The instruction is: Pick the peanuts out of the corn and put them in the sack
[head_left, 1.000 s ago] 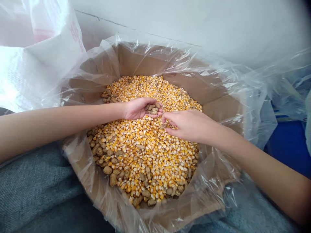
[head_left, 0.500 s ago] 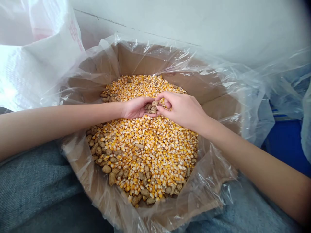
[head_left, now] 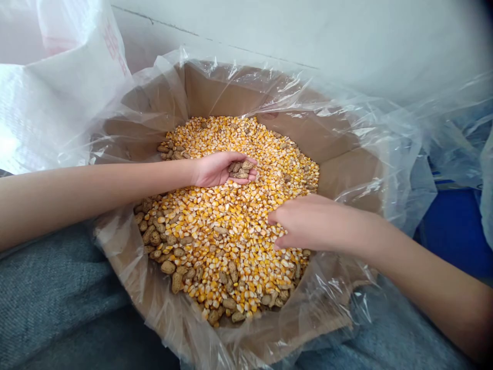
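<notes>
Several unshelled peanuts (head_left: 241, 169) rest in the palm of my left hand (head_left: 215, 168), which is cupped around them, palm up, above the middle of the corn. Yellow and white corn kernels (head_left: 246, 216) fill the bottom of a cardboard box (head_left: 227, 97) lined with clear plastic. My right hand (head_left: 308, 221) is low over the kernels at the right side, its thumb and a finger apart and pointing left. Nothing shows between them, and the other fingers are hidden. More peanuts (head_left: 156, 236) lie along the left and near edges of the corn.
The plastic liner (head_left: 400, 149) folds loosely over the box rim. A white woven sack (head_left: 69, 97) stands at the back left, and a pale wall (head_left: 288, 31) rises behind. A blue object (head_left: 450, 226) is at the right. Denim-covered legs (head_left: 57, 293) flank the box.
My right hand has left the peanuts in my left palm and moved down and right to the corn. My left hand stays almost in place, its peanuts now uncovered.
</notes>
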A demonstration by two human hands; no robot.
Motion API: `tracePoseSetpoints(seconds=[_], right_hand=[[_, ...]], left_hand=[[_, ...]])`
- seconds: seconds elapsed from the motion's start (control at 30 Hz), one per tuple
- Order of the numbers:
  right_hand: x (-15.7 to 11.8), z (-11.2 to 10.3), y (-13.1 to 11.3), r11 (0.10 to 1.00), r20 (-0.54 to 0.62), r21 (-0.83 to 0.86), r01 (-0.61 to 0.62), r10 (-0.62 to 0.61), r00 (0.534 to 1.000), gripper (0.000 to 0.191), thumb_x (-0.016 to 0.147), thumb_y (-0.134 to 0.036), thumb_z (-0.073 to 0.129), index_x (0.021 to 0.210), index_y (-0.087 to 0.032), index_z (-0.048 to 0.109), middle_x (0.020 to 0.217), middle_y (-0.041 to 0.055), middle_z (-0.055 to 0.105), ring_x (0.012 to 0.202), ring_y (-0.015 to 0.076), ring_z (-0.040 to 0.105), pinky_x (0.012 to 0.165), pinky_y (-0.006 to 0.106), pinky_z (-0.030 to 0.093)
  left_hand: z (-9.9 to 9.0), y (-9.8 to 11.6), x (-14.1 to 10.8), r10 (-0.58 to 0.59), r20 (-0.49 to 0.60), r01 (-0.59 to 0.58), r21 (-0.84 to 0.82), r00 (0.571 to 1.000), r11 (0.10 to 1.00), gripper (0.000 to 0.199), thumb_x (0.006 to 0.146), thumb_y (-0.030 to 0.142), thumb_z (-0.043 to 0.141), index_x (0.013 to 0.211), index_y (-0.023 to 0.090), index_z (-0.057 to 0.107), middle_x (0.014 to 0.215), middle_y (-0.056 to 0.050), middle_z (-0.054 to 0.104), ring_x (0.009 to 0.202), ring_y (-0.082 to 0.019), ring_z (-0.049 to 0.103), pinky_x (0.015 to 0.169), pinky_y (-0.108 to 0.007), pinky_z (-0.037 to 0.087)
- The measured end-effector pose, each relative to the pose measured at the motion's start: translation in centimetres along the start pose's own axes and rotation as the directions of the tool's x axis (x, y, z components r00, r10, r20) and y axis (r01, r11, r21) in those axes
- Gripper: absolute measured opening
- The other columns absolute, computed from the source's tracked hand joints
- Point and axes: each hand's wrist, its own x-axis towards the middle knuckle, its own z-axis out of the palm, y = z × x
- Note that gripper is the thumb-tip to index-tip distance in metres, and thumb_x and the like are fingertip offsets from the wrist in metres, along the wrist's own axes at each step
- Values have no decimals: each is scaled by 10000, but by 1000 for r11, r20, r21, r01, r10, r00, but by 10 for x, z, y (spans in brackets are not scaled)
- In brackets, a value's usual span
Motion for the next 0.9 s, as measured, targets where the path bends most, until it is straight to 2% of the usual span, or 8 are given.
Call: tracePoseSetpoints(seconds=[0.1,0.23,0.33,0.43,0.6,0.73,0.83,0.9], right_hand=[[5,6,-22,998,24,-61,-25,27,999,167,663,-303,553,715,-158,617,721,101,633,655,211,596,521,267,389],[17,11,-36,995,-92,-92,48,-56,994,112,694,-200,515,699,-147,613,699,118,636,651,203,601,519,254,397],[21,11,-28,992,-121,-96,80,-91,988,151,701,-162,461,722,-148,609,686,103,638,636,206,601,510,259,394],[20,9,-14,996,-155,-79,46,-58,986,187,709,-170,427,787,-168,596,737,80,639,673,208,597,516,259,387],[16,6,9,997,-291,60,42,-23,957,253,770,-215,356,918,-251,558,852,9,627,724,155,573,572,248,375],[12,5,20,986,-369,144,80,-22,929,273,772,-252,365,984,-254,536,889,-1,609,698,124,549,601,242,367],[8,5,21,989,-374,125,84,-31,927,242,750,-256,386,923,-228,553,904,10,593,720,127,539,591,238,360],[8,8,18,993,-306,88,79,-48,951,195,732,-264,408,835,-222,568,858,8,597,712,136,541,557,236,348]], left_hand=[[-1,-1,1,4,-8,-4,6,1000,1000,270,815,189,296,912,91,527,818,-98,605,759,-133,577,710,-256,456],[-2,-1,2,7,-15,-7,13,1000,1000,268,813,179,300,915,86,529,831,-103,605,762,-129,575,728,-255,448],[-2,-1,2,10,-15,-10,7,1000,1000,264,813,180,302,903,82,529,829,-105,604,754,-128,575,726,-253,448],[-2,-2,3,9,5,-9,-10,1000,1000,255,811,184,309,892,79,527,816,-104,603,748,-130,575,727,-260,448],[-4,-3,2,21,37,-20,-23,999,1000,246,804,174,321,893,75,527,815,-105,600,772,-131,568,760,-270,438],[-5,-3,2,32,24,-32,-1,999,999,237,799,170,329,885,84,533,799,-92,601,773,-128,565,776,-270,432],[-4,-3,3,30,22,-30,2,999,1000,243,804,172,320,888,83,530,803,-95,601,776,-129,564,780,-276,429],[-3,-2,3,21,20,-21,-2,1000,1000,249,809,174,311,891,79,527,811,-101,600,774,-131,565,776,-280,430]])
